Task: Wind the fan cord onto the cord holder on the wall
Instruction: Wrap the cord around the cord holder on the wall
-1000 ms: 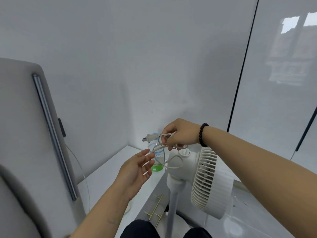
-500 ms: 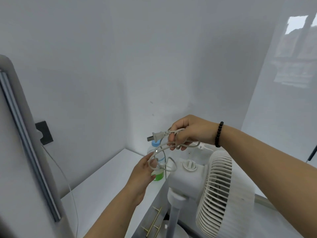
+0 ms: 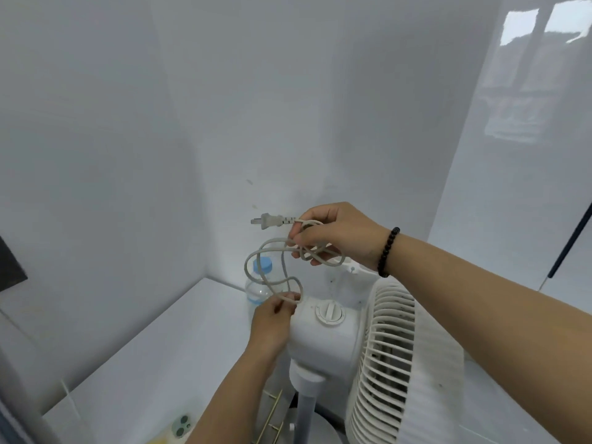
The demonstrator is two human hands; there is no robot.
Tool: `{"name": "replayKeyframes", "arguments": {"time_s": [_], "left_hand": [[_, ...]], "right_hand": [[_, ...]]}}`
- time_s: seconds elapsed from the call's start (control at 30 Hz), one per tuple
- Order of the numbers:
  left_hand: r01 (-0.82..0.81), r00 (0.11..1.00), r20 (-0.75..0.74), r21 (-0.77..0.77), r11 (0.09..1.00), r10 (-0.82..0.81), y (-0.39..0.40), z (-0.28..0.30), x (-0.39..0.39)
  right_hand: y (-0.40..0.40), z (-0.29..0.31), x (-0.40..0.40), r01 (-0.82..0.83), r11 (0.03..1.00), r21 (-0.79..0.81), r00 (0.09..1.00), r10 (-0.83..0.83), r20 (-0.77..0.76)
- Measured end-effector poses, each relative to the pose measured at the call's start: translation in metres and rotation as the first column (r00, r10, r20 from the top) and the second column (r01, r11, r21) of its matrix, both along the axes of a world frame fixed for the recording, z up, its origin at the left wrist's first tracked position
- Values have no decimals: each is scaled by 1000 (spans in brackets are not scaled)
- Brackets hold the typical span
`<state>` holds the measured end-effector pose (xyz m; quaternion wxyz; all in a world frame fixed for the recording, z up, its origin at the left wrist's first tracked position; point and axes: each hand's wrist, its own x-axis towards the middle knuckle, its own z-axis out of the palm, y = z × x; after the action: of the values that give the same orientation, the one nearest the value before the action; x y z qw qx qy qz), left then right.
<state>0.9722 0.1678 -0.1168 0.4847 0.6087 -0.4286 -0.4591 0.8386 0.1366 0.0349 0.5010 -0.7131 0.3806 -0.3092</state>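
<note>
Loops of the off-white fan cord (image 3: pixel 272 267) hang in the air between two hands, above the back of a white pedestal fan (image 3: pixel 352 341). The right hand (image 3: pixel 333 235), raised in front of the white wall (image 3: pixel 288 91), has its fingers curled round several gathered turns of the cord, and the two-pin plug (image 3: pixel 267 221) sticks out to the left of its fingertips, pointing level toward the left. A dark beaded bracelet (image 3: pixel 387 253) circles that wrist. Lower down, the left hand (image 3: pixel 272 322) pinches the bottom of a hanging loop between thumb and fingertips, just beside the fan's motor housing. On top of that housing sits a round white knob (image 3: pixel 330 312), and the slatted grille (image 3: pixel 381 363) faces right. The fan's pole (image 3: pixel 304 415) drops out of view at the bottom edge.

Behind the hanging loops stands a clear plastic bottle with a light blue cap (image 3: pixel 262 265), on a white counter (image 3: pixel 160 347) in the corner. At the counter's near edge lies a small greenish object (image 3: pixel 182 426), too blurred to name. Brass-coloured bars (image 3: pixel 272 418) show below the left forearm. A dark panel (image 3: pixel 11 267) is fixed to the wall at the far left. A glossy white panel (image 3: pixel 528 123) on the right reflects a window.
</note>
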Motion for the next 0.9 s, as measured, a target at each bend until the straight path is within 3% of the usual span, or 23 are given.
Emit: {"name": "replayKeyframes", "arguments": {"time_s": [0.23, 0.47, 0.77, 0.9], "left_hand": [[-35, 986, -161, -23, 999, 31, -35, -18, 4], [-43, 918, -396, -20, 999, 31, -59, -29, 1], [-30, 883, -469, -78, 996, -10, -95, -51, -17], [-10, 853, -522, -65, 998, -26, -124, -59, -27]], "right_hand": [[-27, -6, -27, 136, 991, -5, 988, -136, -76], [-58, -15, -53, 222, 974, -50, 966, -227, -125], [-74, -32, -56, 380, 851, -362, 870, -461, -172], [-74, -40, -52, 449, 867, -214, 870, -479, -117]]}}
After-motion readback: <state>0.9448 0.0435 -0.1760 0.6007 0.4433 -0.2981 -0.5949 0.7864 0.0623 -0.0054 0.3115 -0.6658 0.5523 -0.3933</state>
